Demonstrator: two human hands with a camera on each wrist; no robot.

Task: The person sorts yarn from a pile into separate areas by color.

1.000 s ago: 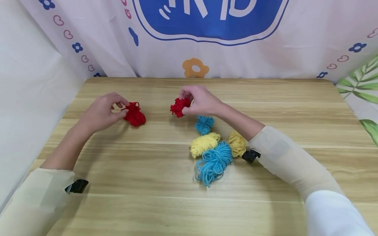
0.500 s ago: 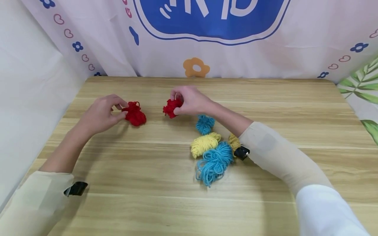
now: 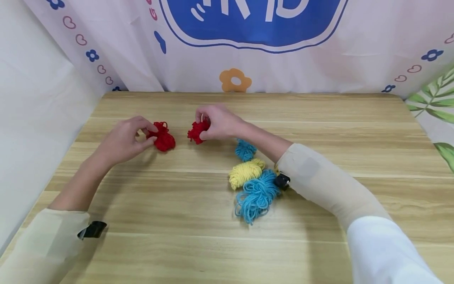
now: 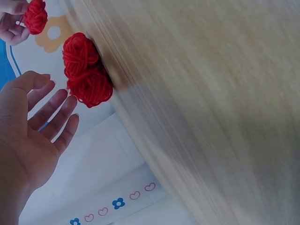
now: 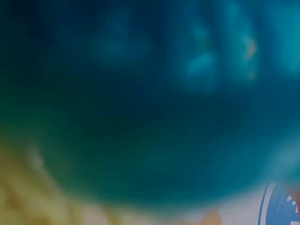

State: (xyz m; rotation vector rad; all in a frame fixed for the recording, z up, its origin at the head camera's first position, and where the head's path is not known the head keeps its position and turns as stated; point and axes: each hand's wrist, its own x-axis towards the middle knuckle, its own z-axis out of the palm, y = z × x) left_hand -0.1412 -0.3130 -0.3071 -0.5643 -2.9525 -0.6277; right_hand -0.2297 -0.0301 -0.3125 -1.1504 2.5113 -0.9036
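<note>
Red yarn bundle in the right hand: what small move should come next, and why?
Probably ease the held red bundle leftward, toward the other red bundle: the right hand pinches it, a gap separates the two, and the left hand is beside the other.

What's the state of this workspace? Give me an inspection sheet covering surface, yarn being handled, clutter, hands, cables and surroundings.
Surface: wood-grain table, no spill seen.
Job's things: left red bundle on the table; right red bundle in the right hand.
Clutter: small blue bundle, yellow bundle and large blue bundle grouped together; a second yellow one mostly hidden behind the right wrist.
Hands: right hand grips its bundle; left hand is at the left one, fingers loosely extended, contact unclear.
Cables: nothing seen.
Surroundings: printed white cloth behind; leaf print at the right.
</note>
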